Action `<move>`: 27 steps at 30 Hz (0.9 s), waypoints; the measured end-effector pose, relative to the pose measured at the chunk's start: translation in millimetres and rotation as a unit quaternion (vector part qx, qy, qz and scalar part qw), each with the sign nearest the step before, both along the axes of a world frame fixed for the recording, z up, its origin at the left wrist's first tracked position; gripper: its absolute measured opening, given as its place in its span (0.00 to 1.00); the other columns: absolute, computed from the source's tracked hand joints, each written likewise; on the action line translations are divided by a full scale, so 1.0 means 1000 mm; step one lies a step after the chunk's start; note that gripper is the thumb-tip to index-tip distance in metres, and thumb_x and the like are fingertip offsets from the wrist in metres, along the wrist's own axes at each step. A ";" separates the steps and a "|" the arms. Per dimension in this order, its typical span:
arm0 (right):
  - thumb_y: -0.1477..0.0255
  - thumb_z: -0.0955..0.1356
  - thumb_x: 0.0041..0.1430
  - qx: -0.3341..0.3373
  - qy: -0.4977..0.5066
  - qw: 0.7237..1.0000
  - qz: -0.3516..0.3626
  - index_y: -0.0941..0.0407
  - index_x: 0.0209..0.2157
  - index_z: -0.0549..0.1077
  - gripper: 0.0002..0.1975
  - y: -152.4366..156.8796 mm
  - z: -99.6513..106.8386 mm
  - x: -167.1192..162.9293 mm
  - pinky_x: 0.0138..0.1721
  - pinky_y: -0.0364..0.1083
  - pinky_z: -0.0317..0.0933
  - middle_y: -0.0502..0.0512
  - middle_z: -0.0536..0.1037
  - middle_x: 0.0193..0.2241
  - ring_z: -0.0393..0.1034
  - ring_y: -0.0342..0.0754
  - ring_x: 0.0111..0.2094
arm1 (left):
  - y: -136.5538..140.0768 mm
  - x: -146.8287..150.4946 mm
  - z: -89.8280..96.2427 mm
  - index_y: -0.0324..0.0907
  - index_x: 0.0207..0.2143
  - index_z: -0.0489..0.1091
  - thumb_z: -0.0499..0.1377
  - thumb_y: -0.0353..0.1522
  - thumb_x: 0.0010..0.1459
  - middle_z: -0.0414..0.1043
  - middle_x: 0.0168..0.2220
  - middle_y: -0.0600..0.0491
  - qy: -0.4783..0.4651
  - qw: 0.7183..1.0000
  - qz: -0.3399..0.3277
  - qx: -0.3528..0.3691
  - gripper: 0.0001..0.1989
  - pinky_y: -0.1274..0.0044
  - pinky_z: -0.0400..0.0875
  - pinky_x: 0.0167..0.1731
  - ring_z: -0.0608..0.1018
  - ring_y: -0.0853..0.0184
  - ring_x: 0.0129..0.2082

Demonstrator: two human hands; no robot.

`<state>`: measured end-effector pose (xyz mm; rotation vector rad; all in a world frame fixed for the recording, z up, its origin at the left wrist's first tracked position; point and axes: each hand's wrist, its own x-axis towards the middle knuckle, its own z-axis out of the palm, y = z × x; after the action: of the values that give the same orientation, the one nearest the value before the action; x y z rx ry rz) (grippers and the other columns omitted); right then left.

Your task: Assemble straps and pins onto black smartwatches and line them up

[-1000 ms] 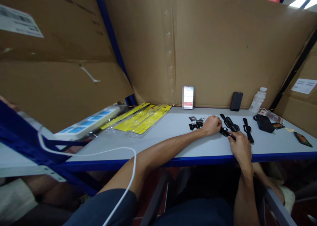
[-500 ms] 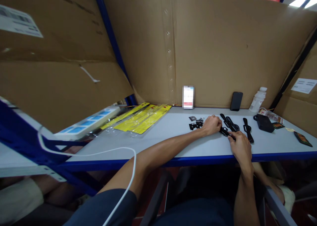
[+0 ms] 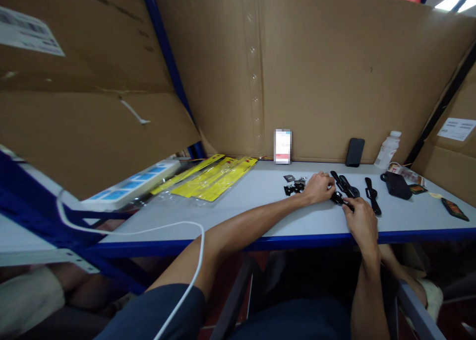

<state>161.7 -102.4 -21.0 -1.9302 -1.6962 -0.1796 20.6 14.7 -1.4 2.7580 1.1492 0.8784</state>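
My right hand (image 3: 360,217) is closed around the near end of a black spokeshave (image 3: 337,198), which lies slanted close to the table top. At the far end of that tool, my left hand (image 3: 318,187) has its fingers curled and pinched; whatever is between the fingertips is too small to make out. Just beyond my hands lie more black spokeshaves (image 3: 344,185), side by side. Another spokeshave (image 3: 372,196) rests alone to the right of them. Left of my left hand is a small heap of black and metal parts (image 3: 294,187), with a flat dark plate (image 3: 289,178) behind it.
Yellow cards in clear sleeves (image 3: 215,178) and a power strip (image 3: 130,186) lie on the left. A lit phone (image 3: 282,146) and a dark phone (image 3: 355,152) lean on the cardboard. A bottle (image 3: 387,150) and black pouch (image 3: 397,185) stand right. A white cable (image 3: 203,240) crosses my left arm.
My left fingers have shifted slightly at the far end of the spokeshave. My right hand stays on its near end, and the rest looks the same.
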 end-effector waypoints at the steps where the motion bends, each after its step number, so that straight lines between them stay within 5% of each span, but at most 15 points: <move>1: 0.72 0.65 0.68 -0.001 0.000 1.000 0.001 0.56 0.51 0.80 0.16 0.000 0.000 0.000 0.46 0.48 0.60 0.60 0.80 0.45 0.72 0.53 0.48 | -0.002 0.000 0.000 0.40 0.37 0.78 0.56 0.35 0.66 0.78 0.40 0.46 0.003 1.000 -0.004 0.007 0.12 0.69 0.69 0.49 0.76 0.58 0.45; 6: 0.71 0.65 0.68 -0.008 0.002 1.000 0.001 0.57 0.52 0.79 0.16 0.000 0.001 0.000 0.46 0.49 0.60 0.60 0.80 0.45 0.72 0.54 0.49 | -0.007 0.003 0.000 0.40 0.37 0.76 0.60 0.42 0.64 0.76 0.41 0.45 0.033 0.999 -0.033 0.021 0.14 0.67 0.69 0.49 0.74 0.55 0.47; 11: 0.72 0.64 0.68 -0.007 -0.001 1.000 -0.002 0.56 0.52 0.79 0.16 0.000 0.001 0.000 0.46 0.49 0.61 0.60 0.80 0.45 0.72 0.54 0.49 | -0.007 0.002 -0.001 0.40 0.41 0.78 0.59 0.31 0.61 0.76 0.42 0.46 0.039 0.997 -0.070 0.017 0.09 0.68 0.69 0.50 0.74 0.57 0.47; 16: 0.72 0.64 0.68 0.002 -0.004 1.000 0.004 0.56 0.52 0.79 0.16 -0.001 0.001 0.000 0.48 0.49 0.60 0.60 0.80 0.45 0.72 0.54 0.49 | -0.001 0.001 -0.002 0.42 0.39 0.81 0.53 0.20 0.54 0.78 0.41 0.49 -0.021 0.990 -0.134 -0.032 0.19 0.72 0.70 0.51 0.75 0.62 0.47; 21: 0.73 0.64 0.67 0.008 -0.003 1.000 0.007 0.56 0.52 0.79 0.16 0.001 -0.002 0.001 0.47 0.49 0.61 0.60 0.80 0.45 0.72 0.54 0.49 | 0.005 0.003 -0.003 0.39 0.37 0.80 0.51 0.20 0.55 0.79 0.38 0.49 -0.100 0.992 -0.045 -0.065 0.18 0.72 0.72 0.51 0.78 0.63 0.42; 27: 0.73 0.64 0.67 0.014 -0.005 1.000 0.008 0.56 0.52 0.79 0.17 0.002 -0.004 0.002 0.47 0.49 0.61 0.60 0.80 0.45 0.71 0.54 0.48 | 0.003 0.001 -0.001 0.42 0.35 0.82 0.52 0.22 0.56 0.80 0.39 0.49 -0.023 0.998 0.006 -0.057 0.18 0.71 0.71 0.53 0.78 0.61 0.46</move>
<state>163.8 -100.6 -24.9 -1.8972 -1.7065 -0.2053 21.3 17.8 -2.7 2.6297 1.1717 0.8446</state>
